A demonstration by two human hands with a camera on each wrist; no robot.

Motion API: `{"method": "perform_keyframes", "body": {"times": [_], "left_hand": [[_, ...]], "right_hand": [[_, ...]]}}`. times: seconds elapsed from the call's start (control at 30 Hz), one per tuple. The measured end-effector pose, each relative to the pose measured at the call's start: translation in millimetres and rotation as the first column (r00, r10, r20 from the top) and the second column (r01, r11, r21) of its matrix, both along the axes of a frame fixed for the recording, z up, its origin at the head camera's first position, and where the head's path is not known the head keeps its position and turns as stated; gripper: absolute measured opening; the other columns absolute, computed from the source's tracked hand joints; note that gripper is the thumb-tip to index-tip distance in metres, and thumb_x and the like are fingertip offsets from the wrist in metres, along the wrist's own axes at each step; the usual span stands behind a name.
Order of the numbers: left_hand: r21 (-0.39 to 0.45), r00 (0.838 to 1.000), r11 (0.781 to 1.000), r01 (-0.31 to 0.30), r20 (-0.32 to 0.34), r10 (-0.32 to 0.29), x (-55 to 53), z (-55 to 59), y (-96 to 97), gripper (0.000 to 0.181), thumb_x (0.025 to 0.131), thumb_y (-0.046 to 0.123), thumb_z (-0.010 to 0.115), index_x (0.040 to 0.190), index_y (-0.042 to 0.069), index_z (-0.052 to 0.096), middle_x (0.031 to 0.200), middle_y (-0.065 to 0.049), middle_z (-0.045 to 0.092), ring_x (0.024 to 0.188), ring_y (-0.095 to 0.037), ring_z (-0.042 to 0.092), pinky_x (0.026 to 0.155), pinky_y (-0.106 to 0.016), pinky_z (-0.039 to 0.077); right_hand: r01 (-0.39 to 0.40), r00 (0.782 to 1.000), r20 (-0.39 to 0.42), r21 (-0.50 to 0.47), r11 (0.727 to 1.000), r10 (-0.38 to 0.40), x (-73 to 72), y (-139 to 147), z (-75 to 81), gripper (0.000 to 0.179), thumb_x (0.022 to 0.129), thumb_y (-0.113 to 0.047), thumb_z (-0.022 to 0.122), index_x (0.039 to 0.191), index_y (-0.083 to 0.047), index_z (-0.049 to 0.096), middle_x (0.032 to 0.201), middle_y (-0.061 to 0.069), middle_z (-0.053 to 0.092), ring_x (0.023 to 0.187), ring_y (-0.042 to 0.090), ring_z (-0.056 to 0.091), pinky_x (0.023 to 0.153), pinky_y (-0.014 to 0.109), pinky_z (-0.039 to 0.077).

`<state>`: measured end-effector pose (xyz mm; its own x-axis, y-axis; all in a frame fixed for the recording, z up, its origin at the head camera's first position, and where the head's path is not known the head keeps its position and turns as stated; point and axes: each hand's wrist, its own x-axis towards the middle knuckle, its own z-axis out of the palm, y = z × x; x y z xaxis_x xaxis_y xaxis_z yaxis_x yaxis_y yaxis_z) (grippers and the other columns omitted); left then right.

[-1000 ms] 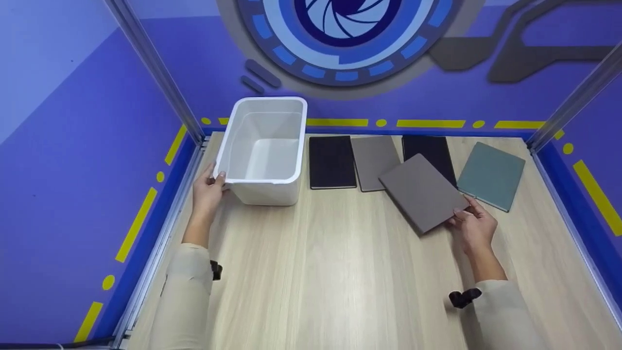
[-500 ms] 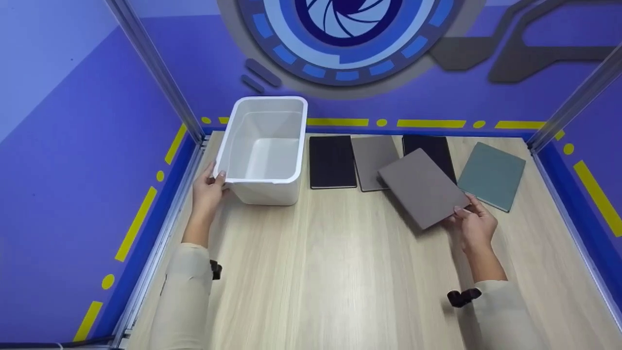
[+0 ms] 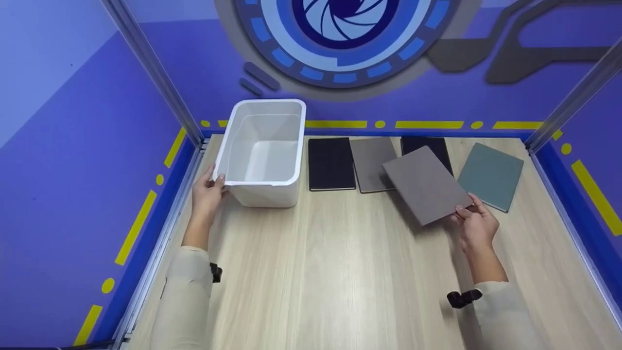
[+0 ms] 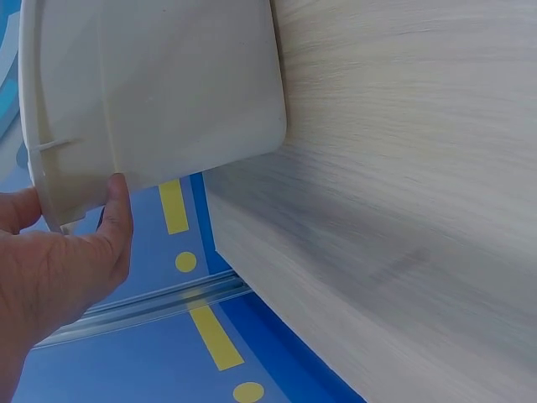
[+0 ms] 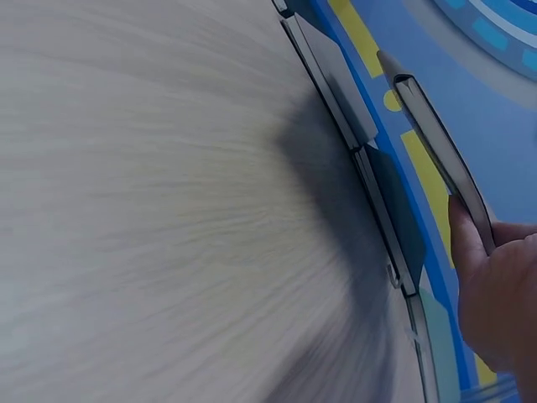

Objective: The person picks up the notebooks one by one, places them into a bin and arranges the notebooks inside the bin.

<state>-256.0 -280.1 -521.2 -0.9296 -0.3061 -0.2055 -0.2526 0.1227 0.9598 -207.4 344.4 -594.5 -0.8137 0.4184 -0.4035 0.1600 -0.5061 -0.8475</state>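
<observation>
My left hand (image 3: 206, 192) grips the near left corner of a white plastic bin (image 3: 262, 194), thumb at the rim and fingers round the outside. In the left wrist view the fingers hold the lip of the bin (image 4: 168, 92). My right hand (image 3: 477, 223) pinches a grey-brown hardcover notebook (image 3: 427, 187) by its near right corner. The notebook is held above the table, tilted, and overlaps other notebooks in the head view. Its page edge (image 5: 440, 147) faces the right wrist camera, well clear of the wood. Nothing lies inside the bin.
Along the back of the wooden table (image 3: 330, 272) lie a black notebook (image 3: 332, 164), a grey-brown notebook (image 3: 371, 163), a second black notebook (image 3: 430, 146), partly hidden, and a green notebook (image 3: 492, 176). Blue walls (image 3: 97, 146) and metal posts border the table.
The grey-brown notebook in my right hand has risen slightly and tilted, its far end shifting up and a little right. My left hand stays at the bin's corner.
</observation>
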Motion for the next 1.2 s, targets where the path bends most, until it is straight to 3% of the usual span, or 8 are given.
{"method": "perform_keyframes", "body": {"times": [0.27, 0.77, 1.2], "left_hand": [[-0.018, 1.0, 1.0, 0.004, -0.011, -0.004, 1.7, -0.7, -1.1, 0.059, 0.115, 0.021, 0.048, 0.17, 0.023, 0.028, 0.168, -0.021, 0.042, 0.142, -0.033, 0.054, 0.121, -0.049, 0.052], [-0.004, 1.0, 1.0, 0.022, -0.011, -0.022, 2.1, 0.6, -1.6, 0.061, 0.115, 0.021, 0.048, 0.171, 0.023, 0.025, 0.175, -0.017, 0.032, 0.148, -0.035, 0.051, 0.123, -0.048, 0.05], [0.016, 1.0, 1.0, 0.01, -0.026, -0.01, 2.0, -0.9, -1.5, 0.06, 0.114, 0.02, 0.048, 0.17, 0.023, 0.028, 0.161, -0.027, 0.045, 0.138, -0.033, 0.057, 0.121, -0.046, 0.052]], "right_hand": [[0.051, 0.998, -0.035, -0.065, 0.997, -0.053, -0.5, -2.4, 1.8, 0.054, 0.102, 0.011, 0.059, 0.152, -0.01, 0.058, 0.115, 0.001, 0.065, 0.081, 0.012, 0.071, 0.061, 0.023, 0.063], [0.049, 0.998, -0.042, -0.112, 0.992, -0.054, 0.3, -2.6, 3.9, 0.052, 0.101, 0.013, 0.06, 0.148, -0.01, 0.059, 0.114, 0.002, 0.067, 0.081, 0.013, 0.072, 0.059, 0.024, 0.063], [0.055, 0.997, -0.049, -0.116, 0.992, -0.061, -0.2, -6.9, 8.5, 0.054, 0.102, 0.014, 0.057, 0.15, -0.01, 0.057, 0.116, 0.002, 0.064, 0.081, 0.013, 0.071, 0.058, 0.025, 0.063]]}}
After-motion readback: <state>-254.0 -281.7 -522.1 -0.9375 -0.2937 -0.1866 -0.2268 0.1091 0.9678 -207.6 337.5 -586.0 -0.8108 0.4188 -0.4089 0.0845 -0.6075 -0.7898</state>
